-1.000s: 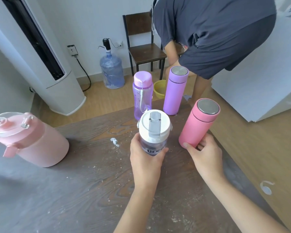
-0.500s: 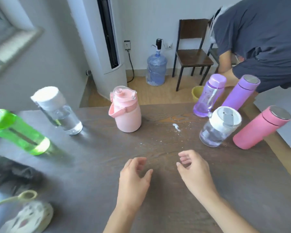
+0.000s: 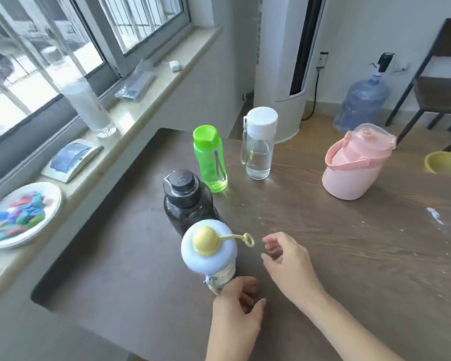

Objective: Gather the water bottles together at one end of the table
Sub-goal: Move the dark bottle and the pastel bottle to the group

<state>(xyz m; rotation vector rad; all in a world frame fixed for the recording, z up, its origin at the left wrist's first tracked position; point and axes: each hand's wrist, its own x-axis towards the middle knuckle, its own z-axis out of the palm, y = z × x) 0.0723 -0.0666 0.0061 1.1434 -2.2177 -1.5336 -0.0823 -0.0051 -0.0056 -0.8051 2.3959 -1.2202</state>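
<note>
- Five bottles are standing on the dark wooden table point(image 3: 323, 256), all in the centre and upper half of the frame, each with its long axis upright and its cap pointing up.
- One green bottle point(image 3: 210, 158) is standing just left of one clear bottle with a white cap point(image 3: 258, 144); the two are near each other but not touching.
- One pink jug point(image 3: 354, 165) is sitting at the right of the frame, well apart from the others, its handle facing left.
- One dark bottle with a black cap point(image 3: 185, 199) is standing just below the green one in the frame.
- One bottle with a pale blue lid and a yellow knob point(image 3: 208, 250) is standing in front of the dark bottle, overlapping it in the view; a yellow loop is sticking out to the right of its lid.
- The left hand point(image 3: 235, 316), at lower centre, is resting beside the base of the blue-lidded bottle with fingers loosely curled, gripping nothing; whether it is touching the bottle cannot be told.
- The right hand point(image 3: 289, 261), just right of that bottle, is hovering with fingers spread and bent, holding nothing.
- One plate of coloured pieces point(image 3: 21, 217) is lying on the window sill point(image 3: 141, 100) at the left edge.
</note>
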